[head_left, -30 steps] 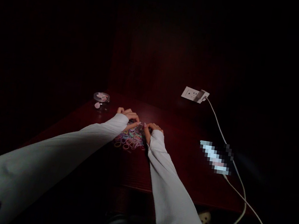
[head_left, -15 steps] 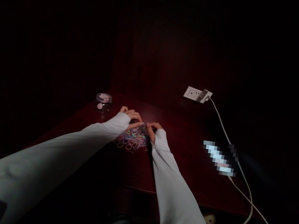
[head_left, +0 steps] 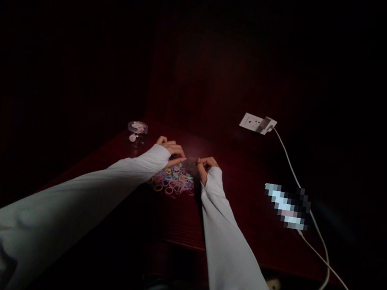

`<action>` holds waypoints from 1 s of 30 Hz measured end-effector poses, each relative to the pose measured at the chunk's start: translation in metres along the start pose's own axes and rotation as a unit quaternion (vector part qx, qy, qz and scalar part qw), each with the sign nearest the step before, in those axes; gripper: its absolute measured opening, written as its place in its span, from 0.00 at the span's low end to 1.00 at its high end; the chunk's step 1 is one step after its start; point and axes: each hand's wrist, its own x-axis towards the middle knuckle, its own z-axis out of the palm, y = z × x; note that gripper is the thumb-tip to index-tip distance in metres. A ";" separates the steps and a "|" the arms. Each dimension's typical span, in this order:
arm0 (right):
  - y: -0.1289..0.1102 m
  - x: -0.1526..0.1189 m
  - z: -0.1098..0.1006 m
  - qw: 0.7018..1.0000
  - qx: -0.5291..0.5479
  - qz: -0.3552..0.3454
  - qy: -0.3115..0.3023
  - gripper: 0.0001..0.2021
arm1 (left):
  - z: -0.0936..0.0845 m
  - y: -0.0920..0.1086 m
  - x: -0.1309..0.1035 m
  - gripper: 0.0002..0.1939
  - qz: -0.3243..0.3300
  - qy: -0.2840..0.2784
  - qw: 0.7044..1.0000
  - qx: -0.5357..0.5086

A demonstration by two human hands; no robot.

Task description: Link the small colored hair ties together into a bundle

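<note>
A heap of small hair ties (head_left: 175, 179) in pink, purple, yellow and mint lies on the dark red table. Behind the heap, a thin see-through plastic piece (head_left: 191, 166) spans the gap between my hands; its exact kind is too dim to make out. My left hand (head_left: 173, 151) pinches at its left side with thumb and forefinger, over the back of the heap. On the opposite side, my right hand (head_left: 206, 165) has thumb and fingertips closed at its edge. Long pale sleeves cover both arms.
At the back left of the table (head_left: 236, 219) stands a clear round container (head_left: 138, 128) with pinkish pieces. A white charger sits in the wall socket (head_left: 255, 123). Its cable (head_left: 323, 247) loops down the right side to a blurred-out phone (head_left: 284, 207).
My hands have drawn slightly apart, the right one moving rightward, so more of the see-through piece shows between them. The whole view has shifted a little.
</note>
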 end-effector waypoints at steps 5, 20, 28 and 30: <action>0.007 0.009 -0.023 0.991 -0.083 0.054 0.093 0.17 | -0.007 -0.003 -0.003 0.10 -0.001 0.035 0.999 0.007; 0.022 -0.001 -0.048 0.932 -0.299 0.195 -0.057 0.19 | -0.023 -0.016 -0.007 0.22 0.096 0.104 0.985 0.101; 0.019 0.004 -0.052 0.939 -0.259 0.224 0.036 0.24 | -0.031 -0.034 -0.007 0.21 0.038 0.065 0.986 0.146; 0.021 0.007 -0.048 0.953 -0.244 0.166 0.065 0.26 | -0.032 -0.039 -0.007 0.18 0.017 0.035 0.990 0.137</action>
